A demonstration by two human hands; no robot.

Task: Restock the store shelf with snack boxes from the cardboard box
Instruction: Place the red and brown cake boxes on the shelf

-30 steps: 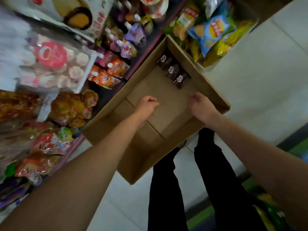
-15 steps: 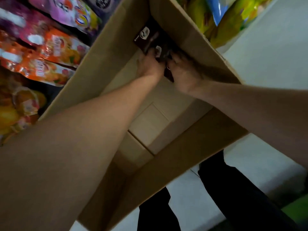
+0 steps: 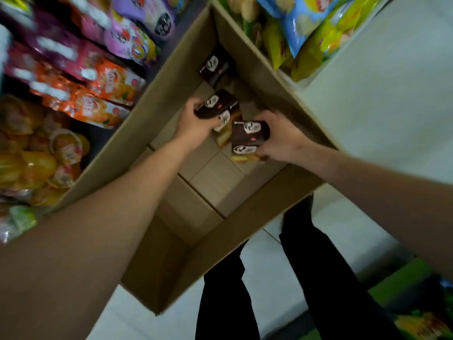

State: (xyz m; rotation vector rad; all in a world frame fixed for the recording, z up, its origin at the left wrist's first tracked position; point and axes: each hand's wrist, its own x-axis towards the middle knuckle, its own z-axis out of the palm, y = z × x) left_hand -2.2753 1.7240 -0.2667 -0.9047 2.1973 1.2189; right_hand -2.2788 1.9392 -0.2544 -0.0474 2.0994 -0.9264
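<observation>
Landmark: the open cardboard box (image 3: 137, 133) standing on the pale floor (image 3: 392, 99), its long left wall against the store shelf (image 3: 169, 42).

Left hand (image 3: 196, 126): inside the cardboard box, above its floor, fingers curled round a dark snack box (image 3: 217, 104) bearing a white round logo. The box is tilted, clear of the carton bottom.

Right hand (image 3: 282, 138): inside the cardboard box near its right wall, fingers and thumb curled round a second dark snack box (image 3: 250, 134), also lifted. The two held boxes sit close together, a narrow gap between them; contact cannot be confirmed.

A third snack box (image 3: 214, 67) remains in the far corner of the cardboard box, leaning against the far wall.

Left of the cardboard box: orange pouches (image 3: 107, 82), pink and purple pouches (image 3: 127, 38), yellow jelly cups (image 3: 44, 163); print blurred. Beyond its far right corner: blue and yellow chip bags (image 3: 306, 25). At its near end: the person's black trouser legs (image 3: 326, 266).
</observation>
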